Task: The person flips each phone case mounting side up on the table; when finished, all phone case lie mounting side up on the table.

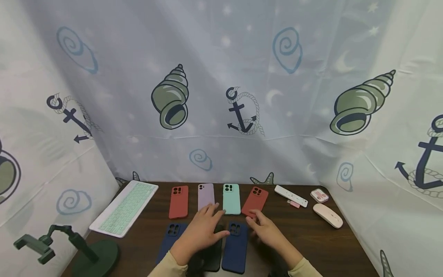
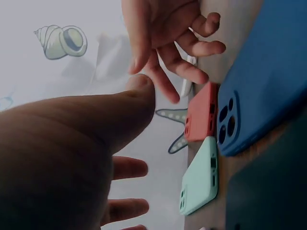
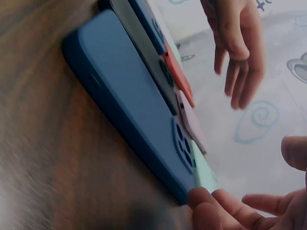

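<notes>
My left hand (image 1: 204,227) hovers over a black phone case (image 1: 212,256), its fingers spread and nothing in its grasp. My right hand (image 1: 265,229) has loosely bent fingers close to the lower end of a tilted red phone case (image 1: 255,202), holding nothing. A dark blue phone case (image 1: 235,250) lies between the hands; another dark blue case (image 1: 167,240) is partly hidden behind my left forearm. Beyond them lie a mint phone case (image 1: 231,199), a lilac phone case (image 1: 206,195) and a second red phone case (image 1: 178,202).
At the left sit a mint-keyed keyboard (image 1: 126,207) and a dark green stand (image 1: 95,257) with a jointed arm. A white remote (image 1: 291,196), a pink USB stick (image 1: 293,204), a small white-and-pink case (image 1: 319,195) and a mouse (image 1: 327,215) lie at the right. Patterned curtain surrounds the table.
</notes>
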Demonstrator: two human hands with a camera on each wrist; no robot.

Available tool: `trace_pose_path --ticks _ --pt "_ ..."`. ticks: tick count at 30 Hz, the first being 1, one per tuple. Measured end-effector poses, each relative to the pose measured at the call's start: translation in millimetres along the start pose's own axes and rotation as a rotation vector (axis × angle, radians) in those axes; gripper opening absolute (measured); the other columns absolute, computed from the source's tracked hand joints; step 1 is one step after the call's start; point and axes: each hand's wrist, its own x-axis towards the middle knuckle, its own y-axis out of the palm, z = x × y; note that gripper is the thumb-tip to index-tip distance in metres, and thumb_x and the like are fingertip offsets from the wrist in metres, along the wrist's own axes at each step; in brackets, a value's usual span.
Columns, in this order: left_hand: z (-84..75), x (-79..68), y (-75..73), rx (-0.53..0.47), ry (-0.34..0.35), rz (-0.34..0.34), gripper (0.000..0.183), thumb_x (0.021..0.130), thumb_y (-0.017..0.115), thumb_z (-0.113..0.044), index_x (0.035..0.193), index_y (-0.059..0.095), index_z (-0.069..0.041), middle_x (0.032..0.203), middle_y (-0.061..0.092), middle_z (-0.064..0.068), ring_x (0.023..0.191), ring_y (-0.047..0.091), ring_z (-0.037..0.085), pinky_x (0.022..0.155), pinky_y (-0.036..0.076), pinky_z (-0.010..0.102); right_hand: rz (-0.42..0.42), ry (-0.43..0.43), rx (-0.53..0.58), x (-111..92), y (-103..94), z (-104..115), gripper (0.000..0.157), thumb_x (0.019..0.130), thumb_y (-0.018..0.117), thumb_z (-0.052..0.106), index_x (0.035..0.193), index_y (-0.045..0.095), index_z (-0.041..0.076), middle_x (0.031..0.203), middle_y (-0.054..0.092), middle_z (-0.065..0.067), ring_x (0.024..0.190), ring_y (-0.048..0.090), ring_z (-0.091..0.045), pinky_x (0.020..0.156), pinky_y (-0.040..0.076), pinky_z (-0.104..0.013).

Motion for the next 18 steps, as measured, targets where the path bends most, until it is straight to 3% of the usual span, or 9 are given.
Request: trace_pose_path --ticks 9,18 --pt "-12.4 7.1 18.6 -0.007 0.020 0.119 0.075 0.087 0.055 -0.077 0.143 0.056 -0.027 0.145 0.054 0.006 0.135 0.050 0.029 0.108 0.043 0.057 0.082 0.107 0.188 -8 5.7 -11 0.062 0.102 0.053 0.051 0.146 0.043 0.008 0.103 0.066 -0.019 0.069 0.070 -0.028 0.051 0.057 -0.043" --pt "-28.9 7.7 33.6 0.004 0.046 0.221 0.074 0.079 0.070 -0.073 0.138 0.060 -0.029 0.139 0.056 0.004 0.126 0.056 0.027 0.101 0.049 0.051 0.144 0.135 0.338 -11 3.7 -22 0.059 0.104 0.053 0.043 0.145 0.043 0.002 0.104 0.067 -0.022 0.070 0.072 -0.028 0.060 0.061 -0.045"
